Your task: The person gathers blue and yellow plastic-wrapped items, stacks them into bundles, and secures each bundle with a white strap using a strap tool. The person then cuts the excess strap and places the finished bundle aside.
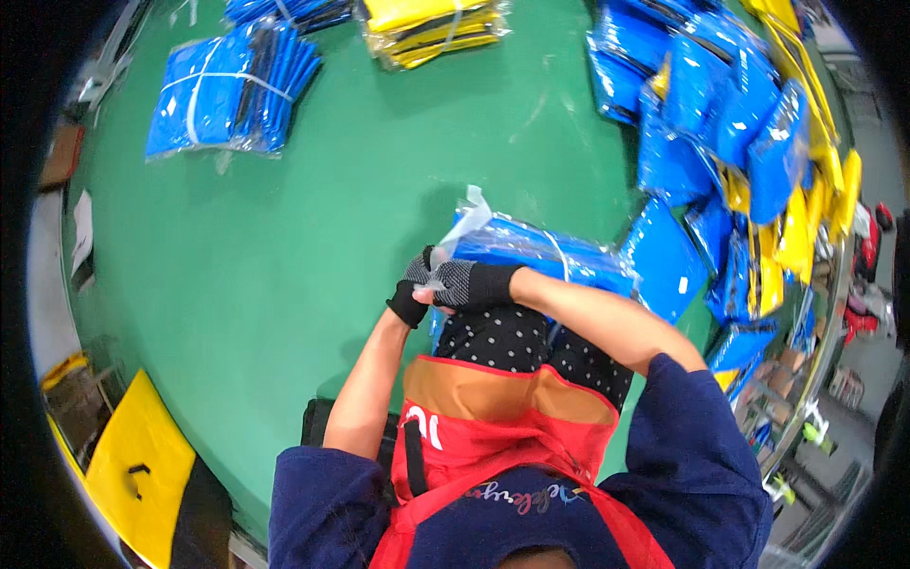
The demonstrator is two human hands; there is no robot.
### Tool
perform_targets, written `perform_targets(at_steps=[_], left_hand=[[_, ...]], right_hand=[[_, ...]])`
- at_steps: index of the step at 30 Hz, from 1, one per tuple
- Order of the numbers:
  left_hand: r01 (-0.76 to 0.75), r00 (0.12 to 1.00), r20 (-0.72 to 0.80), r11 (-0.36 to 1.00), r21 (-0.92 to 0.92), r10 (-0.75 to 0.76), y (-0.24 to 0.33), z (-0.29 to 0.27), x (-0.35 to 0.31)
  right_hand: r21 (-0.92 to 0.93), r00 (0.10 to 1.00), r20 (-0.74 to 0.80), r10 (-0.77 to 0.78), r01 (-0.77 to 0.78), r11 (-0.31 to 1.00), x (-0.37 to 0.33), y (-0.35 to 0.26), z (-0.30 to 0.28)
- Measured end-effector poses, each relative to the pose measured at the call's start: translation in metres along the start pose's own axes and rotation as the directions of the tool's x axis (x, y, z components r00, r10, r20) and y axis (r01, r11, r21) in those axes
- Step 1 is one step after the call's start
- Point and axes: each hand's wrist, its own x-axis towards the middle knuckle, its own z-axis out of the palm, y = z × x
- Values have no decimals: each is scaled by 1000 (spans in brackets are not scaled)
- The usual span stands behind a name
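A stack of blue packets in clear plastic (517, 242) lies right in front of me, against my dotted black clothing. One white strap crosses it near its middle, and the loose end of a white strap (471, 220) sticks up at its left end. Both hands meet at that left end in black, dotted gloves with bare fingertips. My left hand (414, 287) is closed on the strap, partly behind the other. Over it, my right hand (466, 284) is also closed, with a bit of the pale strap showing between the fingers. The exact grip is hidden.
A heap of loose blue and yellow packets (730, 142) covers the right side of the green table (313, 228). One blue packet (664, 261) lies beside my stack. Strapped blue (204, 100) and yellow bundles (431, 28) sit at the far side. A yellow board (137, 455) stands lower left.
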Motion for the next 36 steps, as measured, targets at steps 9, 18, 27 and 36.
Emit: perform_targets(at_steps=[9,18,27,36], left_hand=[[284,685,-728,931,230,-29,91,44,-60],[340,459,-847,934,-110,-267,127,91,-39],[340,683,-603,910,-238,-413,60,85,-46],[-88,844,-483,826,-556,-235,15,82,-6]], right_hand=[[32,962,-218,166,-163,986,53,59,0],[430,962,68,265,-268,862,58,65,-34],[-492,962,-19,-272,228,840,22,3,-62],[-387,942,-335,-14,-124,914,-12,-17,-49]])
